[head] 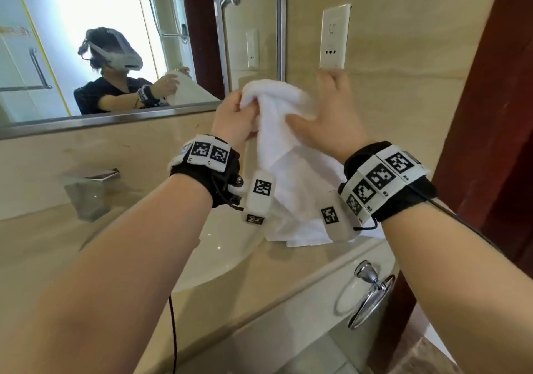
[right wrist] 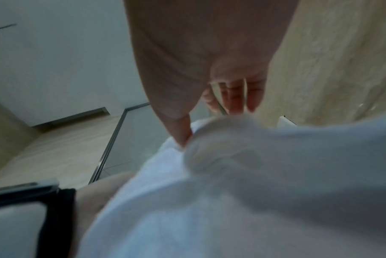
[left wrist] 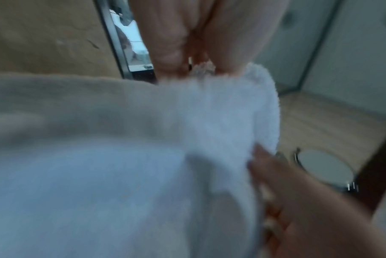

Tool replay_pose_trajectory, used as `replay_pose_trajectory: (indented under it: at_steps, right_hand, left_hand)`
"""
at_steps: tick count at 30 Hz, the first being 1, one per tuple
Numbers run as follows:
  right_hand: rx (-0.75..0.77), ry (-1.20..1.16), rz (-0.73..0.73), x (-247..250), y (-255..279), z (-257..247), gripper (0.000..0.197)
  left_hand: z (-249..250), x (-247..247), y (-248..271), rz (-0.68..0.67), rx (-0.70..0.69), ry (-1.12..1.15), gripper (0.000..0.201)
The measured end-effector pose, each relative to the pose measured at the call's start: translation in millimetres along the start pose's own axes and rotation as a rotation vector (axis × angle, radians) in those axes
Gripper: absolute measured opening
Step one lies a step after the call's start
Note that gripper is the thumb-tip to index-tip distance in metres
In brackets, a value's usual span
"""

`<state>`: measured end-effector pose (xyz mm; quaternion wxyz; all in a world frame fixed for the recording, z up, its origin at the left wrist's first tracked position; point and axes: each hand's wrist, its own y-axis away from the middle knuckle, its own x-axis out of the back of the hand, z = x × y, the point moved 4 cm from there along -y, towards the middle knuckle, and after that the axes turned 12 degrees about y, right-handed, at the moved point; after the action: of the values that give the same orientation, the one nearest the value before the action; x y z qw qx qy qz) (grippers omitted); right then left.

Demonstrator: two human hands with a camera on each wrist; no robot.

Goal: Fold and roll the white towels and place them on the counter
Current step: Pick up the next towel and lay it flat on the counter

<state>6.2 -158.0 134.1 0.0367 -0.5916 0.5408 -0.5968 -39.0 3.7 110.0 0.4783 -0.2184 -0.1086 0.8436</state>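
**Rolling a white towel in mid-air above the counter**

The white towel (head: 291, 154) hung between my hands, its top bunched into a loose roll and its tail touching the counter (head: 288, 267) beside the sink. My left hand (head: 233, 119) gripped the roll's end; my right hand (head: 328, 119) cupped it, fingers spread. I judged even tension would keep the roll tight.

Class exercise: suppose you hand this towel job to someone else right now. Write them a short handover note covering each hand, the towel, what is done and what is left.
Left hand: grips the bunched top of the white towel.
Right hand: thumb on the towel, fingers straight behind it.
Towel: held up in the air, its lower end hanging to the counter by the sink.
Done: towel picked up; no neat fold or roll visible.
Left: fold, roll, set it on the counter.
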Motion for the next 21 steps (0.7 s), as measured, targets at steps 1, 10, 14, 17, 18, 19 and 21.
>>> replay_pose_trajectory:
  at_steps: [1,10,14,17,18,19,21]
  right_hand:
    - [-0.065,0.022,-0.081,-3.6,3.5,2.0,0.090]
    - [-0.105,-0.328,-0.457,-61.1,18.0,-41.2,0.034]
    - [-0.043,-0.379,-0.341,-70.5,21.1,-98.5,0.020]
    - [-0.011,-0.451,-0.210,-79.5,25.4,-138.1,0.013]
    - [0.009,-0.496,-0.182,-81.4,28.5,-153.3,0.011]
    - [0.031,-0.545,-0.163,-84.0,32.1,-170.1,0.008]
    - [0.073,-0.632,-0.128,-88.9,39.0,-202.5,0.007]
  left_hand:
    - [4.4,6.1,3.5,0.017,0.001,0.108,0.016]
    - [54.3,69.6,22.2,0.054,0.080,0.420,0.028]
    - [68.2,130.0,52.8,0.250,0.005,0.543,0.006]
    - [96.4,179.7,80.5,0.452,-0.130,0.433,0.010]
    - [107.7,194.5,90.0,0.480,-0.163,0.425,0.007]
    - [122.9,200.6,106.6,0.482,-0.188,0.417,0.005]
    - [145.7,223.3,132.1,0.565,-0.229,0.370,0.023]
